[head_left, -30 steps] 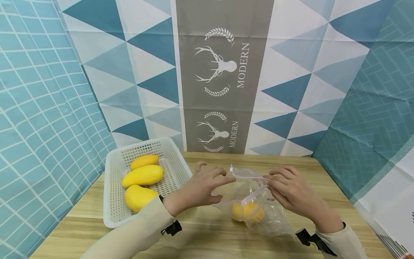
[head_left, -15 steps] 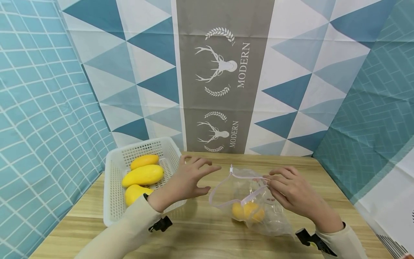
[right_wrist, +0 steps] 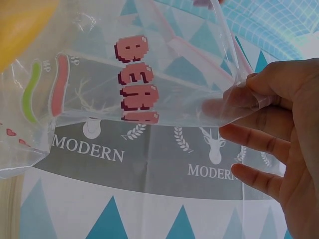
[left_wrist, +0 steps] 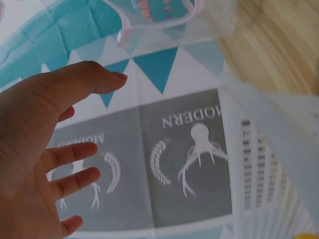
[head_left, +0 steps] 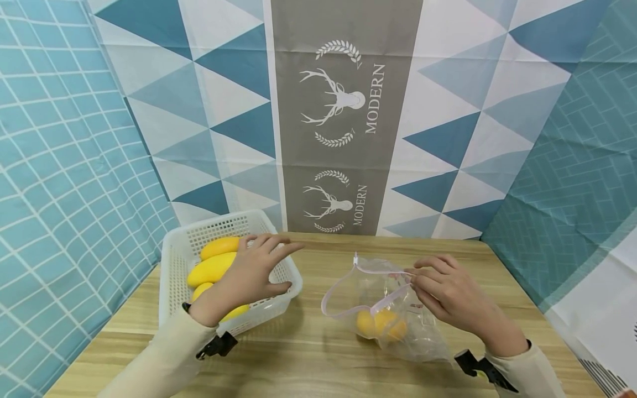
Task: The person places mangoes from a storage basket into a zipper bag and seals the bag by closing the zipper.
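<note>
A clear zip bag (head_left: 393, 309) with a pink seal strip lies on the wooden table, a yellow mango (head_left: 380, 324) inside it. My right hand (head_left: 438, 290) pinches the bag's open rim (right_wrist: 239, 99) and holds the mouth up. My left hand (head_left: 251, 273) hovers with spread fingers over the white basket (head_left: 174, 298), just above the mangoes (head_left: 211, 268) in it, holding nothing. In the left wrist view the left hand's fingers (left_wrist: 75, 164) are straight and apart.
The basket stands at the table's left, near the blue tiled cloth wall. A patterned backdrop (head_left: 343, 116) rises behind the table's far edge. Bare wood (head_left: 308, 354) shows between the basket and the bag.
My left hand has moved left, away from the bag's mouth, to above the basket. The bag's mouth now gapes wider. My right hand has stayed in place.
</note>
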Demonstrator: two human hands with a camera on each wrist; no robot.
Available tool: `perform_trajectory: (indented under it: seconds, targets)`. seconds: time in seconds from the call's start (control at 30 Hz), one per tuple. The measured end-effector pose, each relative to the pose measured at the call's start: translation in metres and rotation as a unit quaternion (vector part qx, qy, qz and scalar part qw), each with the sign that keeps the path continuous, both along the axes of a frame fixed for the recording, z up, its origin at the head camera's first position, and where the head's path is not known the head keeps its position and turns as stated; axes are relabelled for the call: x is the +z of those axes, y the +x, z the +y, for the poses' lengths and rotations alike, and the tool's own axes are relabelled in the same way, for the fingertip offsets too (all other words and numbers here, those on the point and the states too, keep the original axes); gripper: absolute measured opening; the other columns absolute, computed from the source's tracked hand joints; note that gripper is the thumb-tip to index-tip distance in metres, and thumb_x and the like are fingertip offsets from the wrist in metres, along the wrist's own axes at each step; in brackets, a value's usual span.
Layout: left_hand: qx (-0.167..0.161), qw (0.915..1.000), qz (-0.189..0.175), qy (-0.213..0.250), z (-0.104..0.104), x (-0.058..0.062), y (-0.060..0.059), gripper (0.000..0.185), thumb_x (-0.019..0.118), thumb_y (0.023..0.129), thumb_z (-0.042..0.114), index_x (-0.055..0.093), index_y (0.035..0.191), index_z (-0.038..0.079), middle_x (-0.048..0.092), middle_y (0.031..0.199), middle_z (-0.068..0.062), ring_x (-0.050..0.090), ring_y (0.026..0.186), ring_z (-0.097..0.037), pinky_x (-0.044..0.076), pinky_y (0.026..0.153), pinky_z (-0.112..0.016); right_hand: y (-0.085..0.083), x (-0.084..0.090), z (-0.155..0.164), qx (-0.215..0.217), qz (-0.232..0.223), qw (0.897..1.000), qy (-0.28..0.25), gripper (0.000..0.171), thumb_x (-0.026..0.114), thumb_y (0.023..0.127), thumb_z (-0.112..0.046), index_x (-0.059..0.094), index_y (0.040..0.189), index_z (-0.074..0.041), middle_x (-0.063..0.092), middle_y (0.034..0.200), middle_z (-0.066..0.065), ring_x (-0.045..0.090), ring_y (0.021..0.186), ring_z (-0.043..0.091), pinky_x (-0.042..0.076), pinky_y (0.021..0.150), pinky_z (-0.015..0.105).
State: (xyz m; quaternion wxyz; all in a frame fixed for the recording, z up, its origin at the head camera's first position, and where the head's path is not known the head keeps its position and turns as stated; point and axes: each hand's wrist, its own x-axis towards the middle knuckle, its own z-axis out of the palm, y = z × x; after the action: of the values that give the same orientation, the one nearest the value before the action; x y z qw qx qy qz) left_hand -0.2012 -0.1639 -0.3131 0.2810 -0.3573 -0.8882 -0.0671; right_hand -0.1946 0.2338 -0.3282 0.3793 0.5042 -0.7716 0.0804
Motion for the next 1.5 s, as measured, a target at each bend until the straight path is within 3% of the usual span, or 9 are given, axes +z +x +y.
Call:
perform_trajectory:
  seconds: [0.33,0.63,0.83,1.07,1.5]
  targets:
    - [0.063,0.9977,-0.023,-0.010,-0.029,0.003,0.007,0.076,0.088,0.070,0.030,0.057,0.139,0.016,0.058,0.128,-0.010,0.051,0.117,-0.033,0.030,0.092,-0.066,0.001,0.000,0.002,0.000,-0.004,1.000,-0.001,0.046,0.034,0.109,-0.028,0.067,0.083,-0.010,0.072,0.083,0.000,0.064,0.092,0.028,0.039,0.089,0.042]
    - [0.084,0.9938,-0.071,-0.018,-0.062,0.000,0.013,0.075,0.080,0.073,0.021,0.052,0.142,0.016,0.055,0.133,-0.014,0.046,0.122,-0.038,0.026,0.090,-0.067,0.002,0.001,0.003,0.001,-0.013,1.000,0.001,0.044,0.035,0.109,-0.028,0.067,0.084,-0.010,0.072,0.086,0.001,0.063,0.092,0.026,0.038,0.090,0.040]
    - [0.099,0.9897,-0.097,-0.036,-0.081,-0.006,0.017,0.077,0.082,0.074,0.023,0.050,0.144,0.016,0.055,0.133,-0.016,0.045,0.122,-0.041,0.025,0.089,-0.068,0.001,0.001,0.004,0.000,-0.011,1.000,0.003,0.044,0.035,0.109,-0.028,0.067,0.083,-0.010,0.071,0.084,0.000,0.063,0.092,0.026,0.038,0.089,0.039]
    - [0.117,0.9870,-0.098,-0.049,-0.097,-0.015,0.018,0.086,0.090,0.067,0.029,0.049,0.143,0.017,0.055,0.130,-0.016,0.046,0.119,-0.041,0.025,0.089,-0.068,0.001,0.001,0.004,-0.001,-0.012,1.000,0.003,0.043,0.035,0.109,-0.028,0.066,0.083,-0.012,0.070,0.084,-0.001,0.063,0.093,0.026,0.038,0.090,0.039]
    - [0.153,0.9762,-0.145,-0.052,-0.122,-0.044,0.012,0.089,0.092,0.062,0.034,0.053,0.140,0.016,0.056,0.128,-0.016,0.047,0.115,-0.042,0.026,0.086,-0.067,0.002,0.000,0.003,-0.002,-0.006,1.000,0.002,0.043,0.035,0.109,-0.027,0.067,0.083,-0.012,0.070,0.084,-0.002,0.063,0.092,0.025,0.040,0.087,0.039]
